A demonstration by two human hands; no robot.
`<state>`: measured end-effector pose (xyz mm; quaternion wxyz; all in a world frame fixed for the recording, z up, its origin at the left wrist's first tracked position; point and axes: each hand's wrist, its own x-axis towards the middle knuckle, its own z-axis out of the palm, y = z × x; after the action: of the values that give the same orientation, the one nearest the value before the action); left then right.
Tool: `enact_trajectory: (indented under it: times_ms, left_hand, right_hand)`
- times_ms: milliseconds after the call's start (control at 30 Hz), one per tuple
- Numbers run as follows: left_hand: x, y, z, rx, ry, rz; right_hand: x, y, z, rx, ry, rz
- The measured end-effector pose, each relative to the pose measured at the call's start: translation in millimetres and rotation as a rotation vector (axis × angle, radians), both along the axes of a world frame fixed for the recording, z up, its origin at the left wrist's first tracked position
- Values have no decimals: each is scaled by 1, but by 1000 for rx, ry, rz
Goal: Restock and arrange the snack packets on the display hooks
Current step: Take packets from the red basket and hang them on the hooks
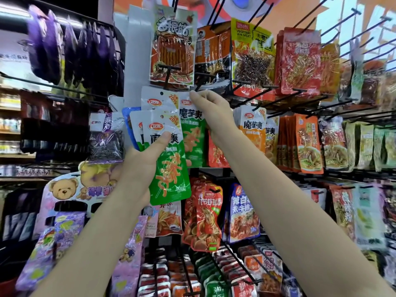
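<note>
2 hands raised, left hand (pixel 147 155) gripping green packets (pixel 169 159), right hand (pixel 211 108) pinching hanging packet (pixel 191 133)

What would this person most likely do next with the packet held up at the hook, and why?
Probably slide the green packet onto the hook: the right hand pinches its top edge just under the hook's tip, while the left hand holds more packets waiting.

Left hand (pixel 147 155) packets (pixel 169 159) left of hooked packet (pixel 192 133) — right hand (pixel 211 110) atop.
</note>
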<state>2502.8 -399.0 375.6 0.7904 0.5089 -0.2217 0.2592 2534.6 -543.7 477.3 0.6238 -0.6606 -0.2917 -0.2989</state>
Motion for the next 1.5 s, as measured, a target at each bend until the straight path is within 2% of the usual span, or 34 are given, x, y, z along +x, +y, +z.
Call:
enact_trajectory:
  times_ms: [367,633,933,1200,1300,1400,1500]
  left_hand:
    - [-4,12,0,37,25,2]
    - [2,6,4,41,4,6]
    - [4,6,2,7,5,8]
    - [3,6,3,-2,1,17]
    - [3,6,2,2,9,3]
    - [2,5,3,8,7,-2]
    - [-3,5,4,-2,-11,21]
  right_hand:
    - [-1,-22,-10,81,-173,-57]
    - [6,-21,3,91,-117,-70]
    - [13,-19,5,92,-53,38]
    - [21,-16,9,147,153,150]
    - [19,-12,11,176,200,96]
    - [11,-9,6,60,233,-27]
    - [9,-11,-4,23,129,-73]
